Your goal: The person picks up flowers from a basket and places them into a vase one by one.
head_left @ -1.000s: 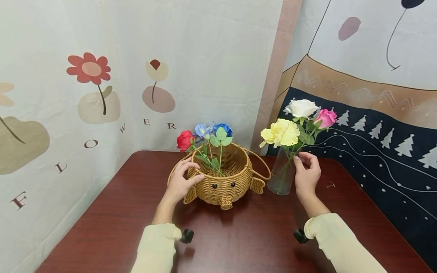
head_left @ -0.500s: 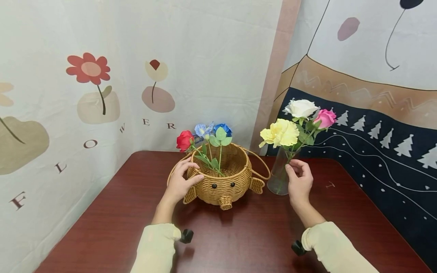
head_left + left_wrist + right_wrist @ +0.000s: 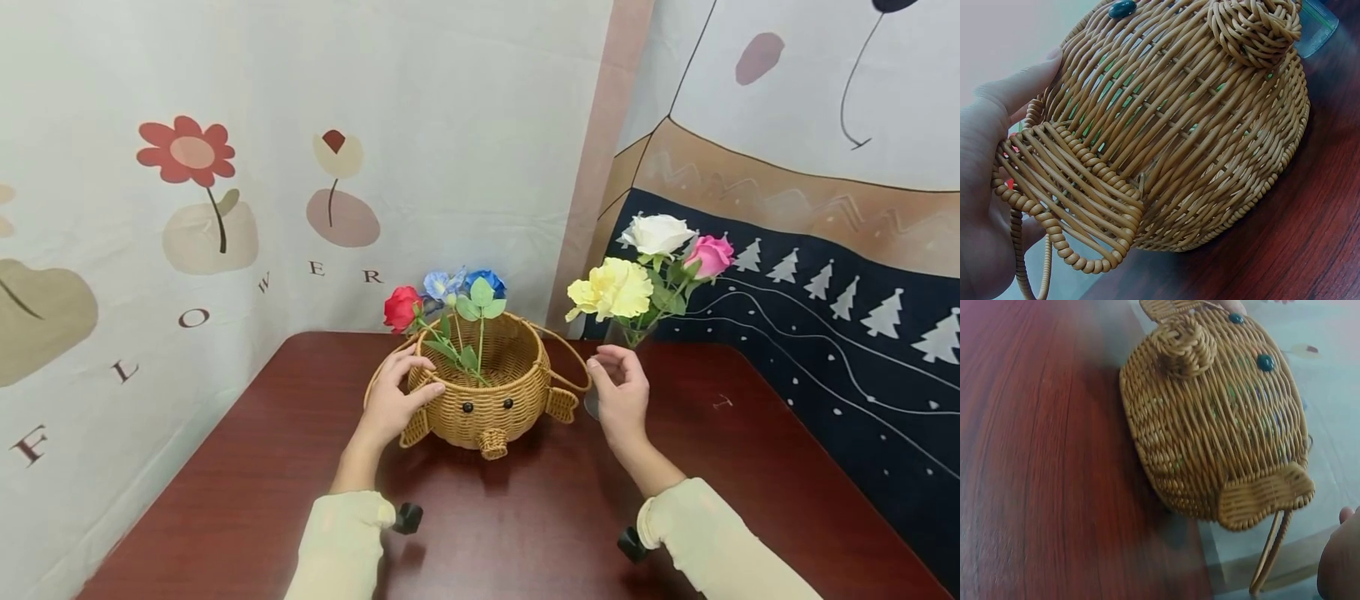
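A wicker basket with an elephant-like face stands in the middle of the table. My left hand holds its left rim, thumb in front near the rim; the left wrist view has the thumb against the weave, beside the ear flap. A red rose, a light blue flower and a dark blue rose lean out of the basket. Beside the basket handle, my right hand has loosely bent fingers and holds nothing visible. It partly hides the clear vase.
Several artificial flowers stand in the vase, among them a yellow flower, a white rose and a pink rose. The dark red table backs against a printed curtain and a navy tree-patterned cloth.
My right hand has moved left from the vase's right side, across its front, toward the basket handle. The left hand, basket and flowers keep their places; the head view has shifted slightly.
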